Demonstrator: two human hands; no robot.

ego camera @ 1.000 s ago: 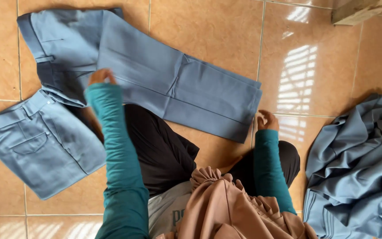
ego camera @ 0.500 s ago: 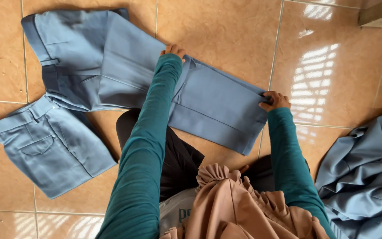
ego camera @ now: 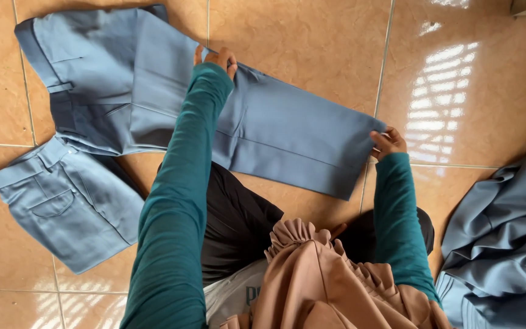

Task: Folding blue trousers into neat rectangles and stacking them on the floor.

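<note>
A pair of blue-grey trousers (ego camera: 287, 131) lies flat on the tan floor tiles, waist at the upper left, leg running down to the right. My left hand (ego camera: 217, 59), in a teal sleeve, rests on the far edge of the leg near its middle, fingers curled over the cloth. My right hand (ego camera: 387, 143) pinches the hem end of the leg at the right. A folded pair of the same blue trousers (ego camera: 71, 204) lies at the lower left, partly under the spread pair's waist.
A heap of blue-grey garments (ego camera: 506, 244) is piled at the right edge. My black-clad legs (ego camera: 238, 219) and tan ruffled cloth (ego camera: 330, 280) fill the bottom centre. Sunlight patches (ego camera: 445, 91) fall on the tiles at the upper right.
My left hand went from the trousers' near edge at the left to the leg's far edge. My right hand moved up to the hem, and the leg now lies straighter.
</note>
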